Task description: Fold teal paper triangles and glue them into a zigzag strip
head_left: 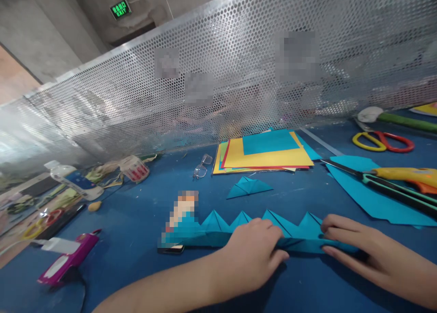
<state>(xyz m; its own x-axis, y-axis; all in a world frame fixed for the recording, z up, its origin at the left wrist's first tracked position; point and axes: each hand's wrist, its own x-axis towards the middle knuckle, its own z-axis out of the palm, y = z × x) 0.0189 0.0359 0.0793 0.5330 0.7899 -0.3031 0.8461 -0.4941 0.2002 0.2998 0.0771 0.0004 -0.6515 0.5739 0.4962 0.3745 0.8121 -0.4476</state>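
Observation:
A long strip of folded blue paper, a paper crown (218,238), stretches across the table with several pointed peaks along its upper edge. My left hand (254,251) lies over its middle, fingers curled round the band. At the right end, my right hand (368,254) pinches the band between thumb and fingers. The crown's left end rests over a flat, dark-edged object (179,249), partly blurred out. Behind the peaks, apart from the crown, lies a single folded blue paper piece (249,187).
Coloured paper sheets (269,156) are stacked behind. On the right are scissors (384,142), a yellow glue gun (406,173), a black-and-green cutter (392,188) and blue paper (368,204). Glasses (201,167), a bottle (75,181) and a purple device (68,258) lie leftward. A perforated metal screen (225,67) borders the table.

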